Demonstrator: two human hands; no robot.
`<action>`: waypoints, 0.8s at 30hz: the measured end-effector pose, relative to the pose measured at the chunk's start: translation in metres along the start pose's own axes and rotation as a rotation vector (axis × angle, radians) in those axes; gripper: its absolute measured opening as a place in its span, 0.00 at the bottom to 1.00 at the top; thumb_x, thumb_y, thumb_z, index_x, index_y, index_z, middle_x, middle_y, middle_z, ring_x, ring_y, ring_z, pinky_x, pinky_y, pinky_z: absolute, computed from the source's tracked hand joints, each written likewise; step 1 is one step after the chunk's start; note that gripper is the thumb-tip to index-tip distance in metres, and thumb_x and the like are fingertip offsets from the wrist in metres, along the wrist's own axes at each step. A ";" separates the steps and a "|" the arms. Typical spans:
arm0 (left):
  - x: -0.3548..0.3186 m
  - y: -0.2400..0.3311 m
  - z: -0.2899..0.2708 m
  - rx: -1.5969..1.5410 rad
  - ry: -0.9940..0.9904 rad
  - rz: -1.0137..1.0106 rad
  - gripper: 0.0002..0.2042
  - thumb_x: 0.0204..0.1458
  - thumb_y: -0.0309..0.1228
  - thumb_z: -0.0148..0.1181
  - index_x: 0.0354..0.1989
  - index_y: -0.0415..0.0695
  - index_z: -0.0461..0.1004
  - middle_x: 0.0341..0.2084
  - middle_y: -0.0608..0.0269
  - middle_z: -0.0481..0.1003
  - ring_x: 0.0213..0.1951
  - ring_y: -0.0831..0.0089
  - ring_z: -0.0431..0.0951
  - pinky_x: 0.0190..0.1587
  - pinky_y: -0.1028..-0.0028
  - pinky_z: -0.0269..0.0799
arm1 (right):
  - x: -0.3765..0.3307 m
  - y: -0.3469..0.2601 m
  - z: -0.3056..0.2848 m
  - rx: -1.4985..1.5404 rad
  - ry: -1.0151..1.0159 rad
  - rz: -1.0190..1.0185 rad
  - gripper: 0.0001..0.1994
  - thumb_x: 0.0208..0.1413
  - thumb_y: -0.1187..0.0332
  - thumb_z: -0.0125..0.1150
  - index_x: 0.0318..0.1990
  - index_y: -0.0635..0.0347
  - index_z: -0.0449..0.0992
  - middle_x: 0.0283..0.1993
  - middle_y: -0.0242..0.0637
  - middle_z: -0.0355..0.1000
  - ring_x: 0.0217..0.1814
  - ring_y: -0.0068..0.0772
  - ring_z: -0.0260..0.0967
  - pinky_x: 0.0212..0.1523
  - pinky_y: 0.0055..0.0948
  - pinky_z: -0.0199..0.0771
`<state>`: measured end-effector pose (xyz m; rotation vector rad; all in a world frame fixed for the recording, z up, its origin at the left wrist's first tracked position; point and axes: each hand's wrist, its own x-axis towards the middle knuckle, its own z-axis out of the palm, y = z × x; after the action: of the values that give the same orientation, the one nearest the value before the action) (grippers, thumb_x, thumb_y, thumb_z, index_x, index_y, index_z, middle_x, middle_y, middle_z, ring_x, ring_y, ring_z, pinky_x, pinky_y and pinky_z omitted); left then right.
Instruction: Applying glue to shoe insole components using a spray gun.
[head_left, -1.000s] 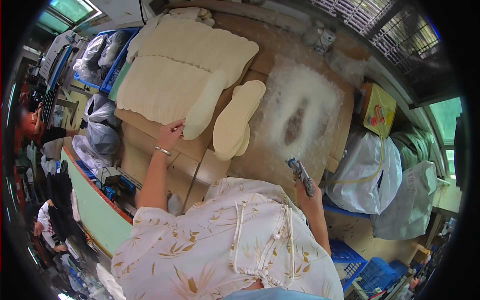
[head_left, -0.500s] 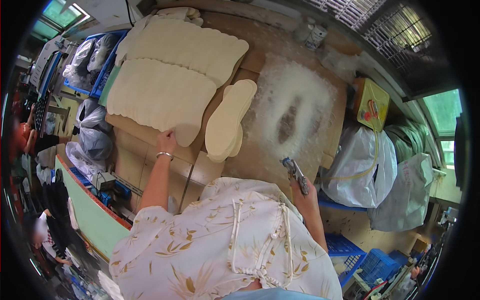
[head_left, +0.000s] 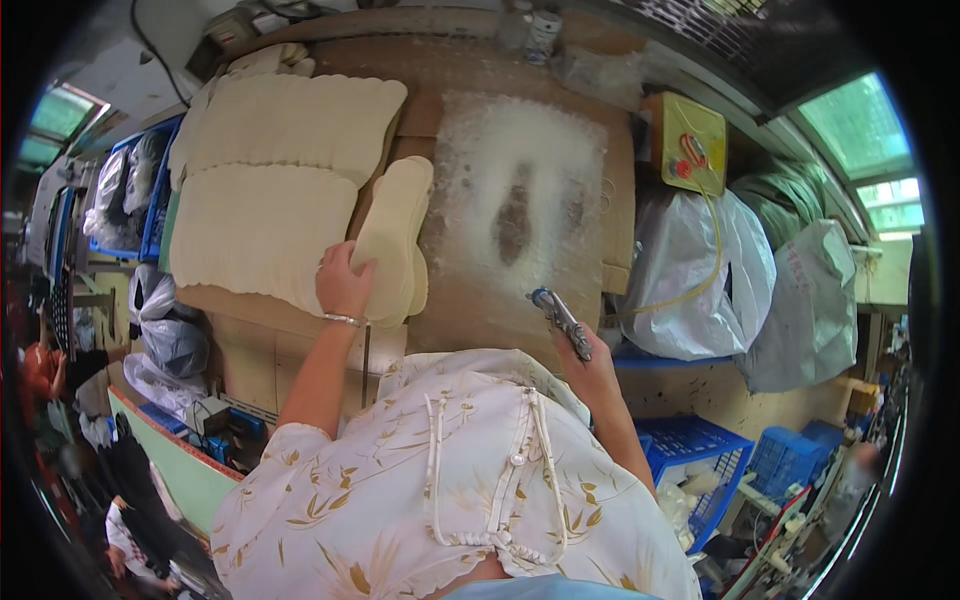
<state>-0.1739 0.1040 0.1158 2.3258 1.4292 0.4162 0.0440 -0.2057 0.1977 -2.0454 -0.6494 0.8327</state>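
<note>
My left hand is closed at the left edge of a small stack of cream insoles, its thumb on the top one; the other fingers are partly hidden. Left of it, two long rows of overlapping cream insoles, a near row and a far row, spread over the table. My right hand grips a metal spray gun, its blue-tipped nozzle pointing up and left, apart from the insoles. Beyond the nozzle, a whitish sprayed patch surrounds a dark insole-shaped mark on the brown board.
A yellow container with a hose stands at the right, beside a large white plastic bag. A spray can is at the table's back. Blue crates sit lower right; a green-topped table lies lower left.
My left hand has moved from the near row's end to the small stack, where the top insole now lies. The view has shifted right. The spray gun stays in my right hand.
</note>
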 end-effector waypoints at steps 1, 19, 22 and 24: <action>-0.001 0.006 -0.001 -0.026 0.072 0.016 0.19 0.44 0.34 0.66 0.44 0.42 0.72 0.39 0.55 0.76 0.41 0.57 0.77 0.43 0.64 0.72 | -0.001 0.003 -0.003 0.006 0.023 0.015 0.12 0.58 0.65 0.57 0.43 0.63 0.73 0.29 0.46 0.71 0.30 0.33 0.67 0.36 0.30 0.69; 0.028 0.148 0.168 -1.217 -0.674 -0.693 0.12 0.54 0.29 0.60 0.42 0.39 0.67 0.36 0.58 0.75 0.36 0.63 0.79 0.40 0.65 0.78 | -0.033 0.030 -0.036 0.077 0.168 0.123 0.11 0.58 0.63 0.57 0.41 0.63 0.72 0.24 0.43 0.68 0.25 0.33 0.62 0.31 0.30 0.67; 0.003 0.137 0.171 -1.148 -0.687 -0.753 0.11 0.54 0.31 0.60 0.41 0.39 0.68 0.37 0.57 0.76 0.37 0.64 0.79 0.37 0.69 0.78 | -0.027 0.028 -0.039 0.101 0.211 0.017 0.11 0.59 0.65 0.57 0.42 0.63 0.71 0.24 0.42 0.67 0.24 0.33 0.61 0.31 0.30 0.67; -0.009 0.128 0.178 -1.115 -0.716 -0.781 0.11 0.55 0.32 0.59 0.41 0.39 0.69 0.38 0.57 0.76 0.37 0.64 0.79 0.36 0.70 0.77 | -0.013 0.016 -0.043 0.164 0.190 0.002 0.11 0.59 0.65 0.57 0.43 0.62 0.71 0.24 0.42 0.67 0.24 0.34 0.61 0.31 0.30 0.67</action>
<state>0.0002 0.0140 0.0173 0.7966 1.1313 0.0610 0.0700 -0.2445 0.2078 -1.9470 -0.4591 0.6598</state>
